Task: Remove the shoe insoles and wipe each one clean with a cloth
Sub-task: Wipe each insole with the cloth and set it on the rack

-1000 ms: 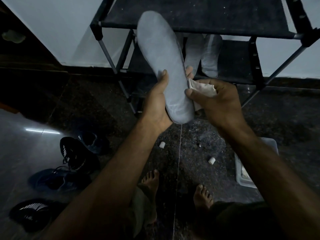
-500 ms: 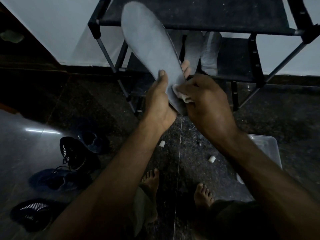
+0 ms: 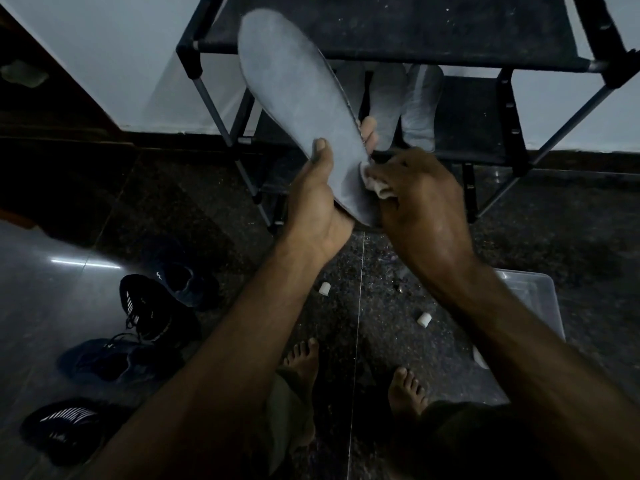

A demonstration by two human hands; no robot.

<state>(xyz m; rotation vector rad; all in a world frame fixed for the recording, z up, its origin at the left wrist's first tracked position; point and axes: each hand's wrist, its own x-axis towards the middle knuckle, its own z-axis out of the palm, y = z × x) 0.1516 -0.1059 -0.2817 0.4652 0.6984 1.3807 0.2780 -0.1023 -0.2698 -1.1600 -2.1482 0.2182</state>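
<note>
Left hand gripping grey insole near heel; right hand pinching white cloth against its edge.

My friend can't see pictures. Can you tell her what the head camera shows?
A person's left hand holds up a grey insole while the right hand rubs its lower edge with a white cloth. Behind stands a dark shoe rack; dark shoes lie on the floor at left.
</note>
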